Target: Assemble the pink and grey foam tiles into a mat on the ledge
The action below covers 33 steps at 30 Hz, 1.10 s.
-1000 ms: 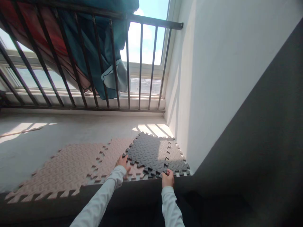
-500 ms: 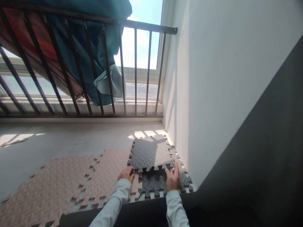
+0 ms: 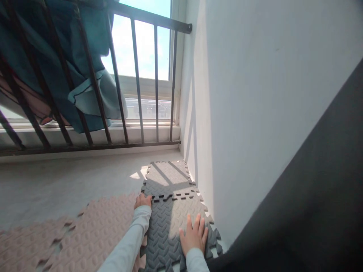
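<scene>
My right hand (image 3: 194,234) has let go of the far grey tile (image 3: 169,176) and now lies spread, palm down, on the near grey tile (image 3: 161,226). Half a second ago that far tile overlapped the near one, with my right fingers at its front edge; now it lies beyond it, in the far right corner of the ledge (image 3: 79,174), below the railing (image 3: 144,142) and beside the wall (image 3: 244,98). The near tile is uncovered, reaching toward the ledge's front edge. My left hand (image 3: 143,201) rests, fingers bent, at the left end of the seam; I can't tell whether it pinches anything. The two grey tiles now meet tooth to tooth, but dark gaps show, so I judge the joint not fully pressed home. Left of them lie the pink tiles (image 3: 99,217).
</scene>
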Each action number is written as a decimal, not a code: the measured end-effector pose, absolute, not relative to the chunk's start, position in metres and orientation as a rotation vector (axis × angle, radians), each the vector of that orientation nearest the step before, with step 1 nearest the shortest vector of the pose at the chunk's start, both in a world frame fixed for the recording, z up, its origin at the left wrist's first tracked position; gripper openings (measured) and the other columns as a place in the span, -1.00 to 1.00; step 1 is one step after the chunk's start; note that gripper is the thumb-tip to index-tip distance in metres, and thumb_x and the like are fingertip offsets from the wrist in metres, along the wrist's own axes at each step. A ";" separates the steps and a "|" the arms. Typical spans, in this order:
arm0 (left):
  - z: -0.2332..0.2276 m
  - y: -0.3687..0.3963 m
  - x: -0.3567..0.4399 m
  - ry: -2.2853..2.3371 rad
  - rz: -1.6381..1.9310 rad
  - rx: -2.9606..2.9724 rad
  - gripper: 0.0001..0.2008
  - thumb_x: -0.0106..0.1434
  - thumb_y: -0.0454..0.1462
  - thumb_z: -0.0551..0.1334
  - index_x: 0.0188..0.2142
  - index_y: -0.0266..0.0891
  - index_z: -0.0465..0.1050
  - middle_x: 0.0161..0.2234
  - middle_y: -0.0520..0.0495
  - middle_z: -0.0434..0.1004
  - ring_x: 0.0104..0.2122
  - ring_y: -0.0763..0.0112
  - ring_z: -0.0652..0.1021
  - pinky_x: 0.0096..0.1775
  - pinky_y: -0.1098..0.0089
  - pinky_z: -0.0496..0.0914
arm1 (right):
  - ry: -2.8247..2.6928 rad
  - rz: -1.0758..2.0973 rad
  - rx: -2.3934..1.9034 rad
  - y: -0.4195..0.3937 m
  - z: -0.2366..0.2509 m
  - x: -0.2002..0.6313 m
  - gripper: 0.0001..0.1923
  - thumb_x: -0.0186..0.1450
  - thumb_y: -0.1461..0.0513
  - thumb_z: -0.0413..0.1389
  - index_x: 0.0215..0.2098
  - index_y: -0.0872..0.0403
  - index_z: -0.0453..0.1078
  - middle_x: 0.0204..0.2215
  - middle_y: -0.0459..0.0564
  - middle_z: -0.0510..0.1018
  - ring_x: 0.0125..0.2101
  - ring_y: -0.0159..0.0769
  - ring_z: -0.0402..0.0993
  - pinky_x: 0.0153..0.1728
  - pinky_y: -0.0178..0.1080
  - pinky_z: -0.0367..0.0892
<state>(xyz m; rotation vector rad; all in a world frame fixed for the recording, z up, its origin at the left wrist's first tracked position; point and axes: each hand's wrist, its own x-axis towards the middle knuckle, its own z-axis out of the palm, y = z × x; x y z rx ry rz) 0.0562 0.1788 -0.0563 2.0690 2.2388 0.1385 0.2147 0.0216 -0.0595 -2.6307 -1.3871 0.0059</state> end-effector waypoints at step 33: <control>-0.065 0.222 0.074 2.168 0.393 2.126 -0.76 0.15 -0.25 0.06 -0.26 -0.08 0.48 -0.29 -0.07 0.36 -0.23 0.29 0.35 -0.27 0.39 0.26 | -1.406 -0.043 -2.629 0.016 -0.060 0.211 -0.45 0.10 0.00 0.03 0.06 -0.13 0.17 0.15 0.12 0.10 0.14 -0.04 -0.08 0.08 0.02 -0.19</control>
